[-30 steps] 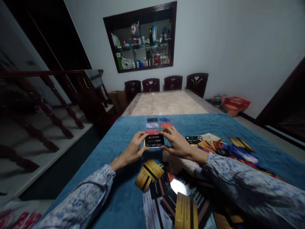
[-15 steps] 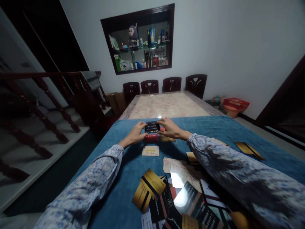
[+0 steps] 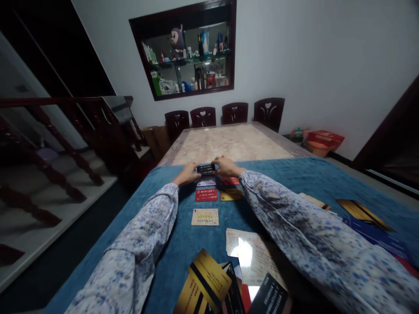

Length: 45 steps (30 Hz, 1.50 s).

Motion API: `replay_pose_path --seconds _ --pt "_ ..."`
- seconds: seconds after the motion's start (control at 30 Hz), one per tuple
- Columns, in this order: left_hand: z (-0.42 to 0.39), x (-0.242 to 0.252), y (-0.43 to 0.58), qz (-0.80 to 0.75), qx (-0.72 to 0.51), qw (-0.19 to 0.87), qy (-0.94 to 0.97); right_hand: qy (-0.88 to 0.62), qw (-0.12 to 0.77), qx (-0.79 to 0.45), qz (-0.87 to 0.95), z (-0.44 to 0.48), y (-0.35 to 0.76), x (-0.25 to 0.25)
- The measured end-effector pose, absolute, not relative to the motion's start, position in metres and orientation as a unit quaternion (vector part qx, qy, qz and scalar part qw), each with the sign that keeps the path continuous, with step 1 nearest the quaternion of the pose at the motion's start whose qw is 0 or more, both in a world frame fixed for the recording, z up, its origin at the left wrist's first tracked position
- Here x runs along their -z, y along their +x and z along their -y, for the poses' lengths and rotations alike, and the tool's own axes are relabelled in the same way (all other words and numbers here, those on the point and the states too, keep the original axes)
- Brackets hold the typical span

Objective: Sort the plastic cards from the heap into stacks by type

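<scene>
Between my two hands, near the far edge of the blue cloth, is a black card [image 3: 206, 169] with light print. My left hand [image 3: 187, 174] pinches its left side, and my right hand [image 3: 227, 167] grips its right side. Just nearer to me lies a pale card [image 3: 205, 181], partly behind the fingers. A red card [image 3: 206, 195] and a gold card [image 3: 231, 194] sit side by side below that. Another red card [image 3: 230, 180] shows under my right wrist. Closer still is a cream card [image 3: 204, 217] with yellow marks.
A loose pile of gold cards [image 3: 209, 279], black cards [image 3: 269, 296] and pale printed sheets [image 3: 258, 253] lies in front. More gold [image 3: 363, 213] and blue cards [image 3: 376, 237] are at the right. Chairs [image 3: 235, 114] stand beyond the table; a stair railing [image 3: 49, 104] is at left.
Both hands have moved farther from me with the black card, which is now lower and flatter, beyond the pale card. The view has tilted and shifted slightly.
</scene>
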<state>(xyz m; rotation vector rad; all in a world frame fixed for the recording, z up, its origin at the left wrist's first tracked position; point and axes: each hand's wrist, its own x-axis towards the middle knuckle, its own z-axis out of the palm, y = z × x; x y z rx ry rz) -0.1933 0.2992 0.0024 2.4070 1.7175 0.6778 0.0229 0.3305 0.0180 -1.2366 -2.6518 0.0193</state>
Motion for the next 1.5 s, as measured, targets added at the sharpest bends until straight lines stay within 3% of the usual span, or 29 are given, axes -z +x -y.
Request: replay_pose_path --seconds 0.93,1.5 --pt "-0.329 0.013 -0.189 -0.638 -0.149 0.107 0.748 -0.456 0.052 -0.023 0.888 -0.353 0.009 0.004" --pt "-0.339 0.01 -0.195 -0.643 -0.185 0.162 0.725 -0.476 0.035 -0.033 0.878 -0.348 0.001 -0.003"
